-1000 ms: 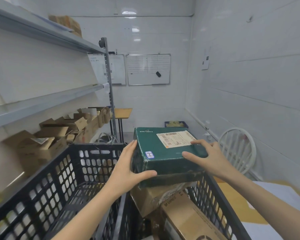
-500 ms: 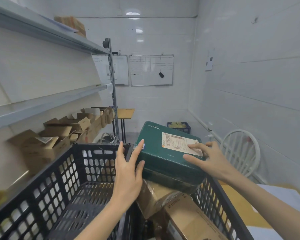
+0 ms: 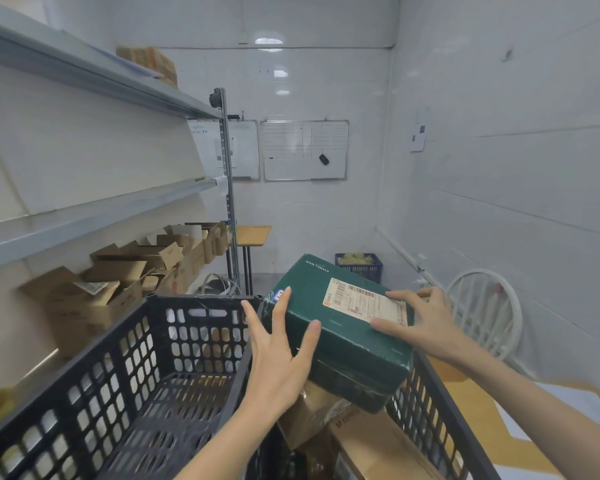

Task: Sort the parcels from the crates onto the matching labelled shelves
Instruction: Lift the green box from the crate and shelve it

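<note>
A dark green parcel (image 3: 343,344) with a white shipping label lies tilted on the brown parcels (image 3: 371,441) in the right black crate (image 3: 430,407). My left hand (image 3: 278,358) touches its near left corner, fingers straight and spread. My right hand (image 3: 426,323) rests on its right side over the label, fingers stretched out. The left black crate (image 3: 125,344) shows a bare bottom. The grey shelves (image 3: 84,220) run along the left wall.
Open cardboard boxes (image 3: 118,282) crowd the lowest shelf, and one box (image 3: 149,60) sits on the top shelf. A white chair (image 3: 485,310) stands by the right wall. At the back are a blue basket (image 3: 359,263) and a small wooden table (image 3: 253,233).
The green parcel has tipped and turned, its near edge sinking toward the crate. My left hand let go of its grip on the corner and opened. My right hand slid onto the label.
</note>
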Tool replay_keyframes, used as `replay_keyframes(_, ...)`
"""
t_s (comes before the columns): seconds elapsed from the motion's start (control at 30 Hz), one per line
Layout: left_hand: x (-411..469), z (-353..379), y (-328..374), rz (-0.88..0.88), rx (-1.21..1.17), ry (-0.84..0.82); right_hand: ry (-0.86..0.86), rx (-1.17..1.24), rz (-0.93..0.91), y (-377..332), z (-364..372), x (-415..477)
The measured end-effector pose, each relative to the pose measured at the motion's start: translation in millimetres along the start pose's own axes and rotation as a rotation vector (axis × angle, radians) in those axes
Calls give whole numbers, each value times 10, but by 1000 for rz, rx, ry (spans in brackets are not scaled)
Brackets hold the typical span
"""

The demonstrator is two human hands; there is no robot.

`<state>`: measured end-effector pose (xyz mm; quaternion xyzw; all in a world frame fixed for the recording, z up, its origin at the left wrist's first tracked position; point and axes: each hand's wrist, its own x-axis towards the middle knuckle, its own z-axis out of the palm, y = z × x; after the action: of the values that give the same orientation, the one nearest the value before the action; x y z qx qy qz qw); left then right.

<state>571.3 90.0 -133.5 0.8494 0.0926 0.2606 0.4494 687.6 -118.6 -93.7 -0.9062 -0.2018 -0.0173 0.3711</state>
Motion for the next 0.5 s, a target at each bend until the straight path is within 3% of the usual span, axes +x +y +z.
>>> replay_keyframes(0.17, 58, 19, -7, 21, -17, -35, -145, 83, -22, 76, 12, 42)
replay_keyframes(0.37, -5, 74, 77, 22, 14, -33, -121, 109, -28, 122, 63, -45)
replay_keyframes(0.5, 46, -47, 202, -1, -43, -11, -208, 64, -79, 135, -23, -140)
